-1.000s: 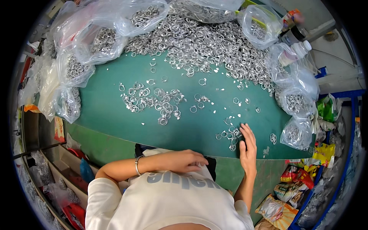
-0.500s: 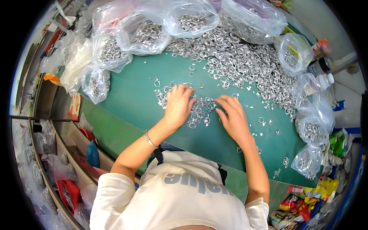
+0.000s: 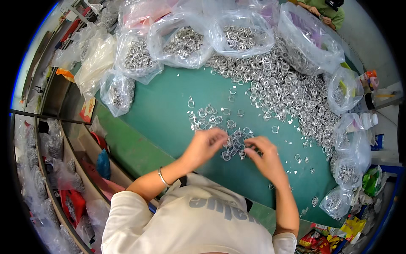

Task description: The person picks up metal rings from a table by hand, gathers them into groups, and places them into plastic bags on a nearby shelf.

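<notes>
Small silver metal rings [image 3: 231, 146] lie in a loose cluster on the green tabletop between my two hands. My left hand [image 3: 206, 146] is at the cluster's left side, fingers curled toward the thumb; whatever may be in that pinch is too small to make out. On the right side is my right hand [image 3: 265, 157], its bent fingers and thumb apart, with a ring close to the thumb tip. More loose rings [image 3: 207, 116] are scattered just beyond my left hand. Farther off spreads a big heap of similar silver rings [image 3: 283, 91].
Clear plastic bags of rings [image 3: 184, 46] line the far edge; more bags [image 3: 347, 173] stand along the right, near a white-capped bottle [image 3: 368, 120]. A compartmented shelf [image 3: 67, 156] holds bags on the left. Another person's hands [image 3: 319, 13] show at the far right.
The view has shifted, so the table sits lower in it. My left hand has drawn back from the loose rings toward the nearer cluster, its fingers more curled. My right hand stays beside the cluster.
</notes>
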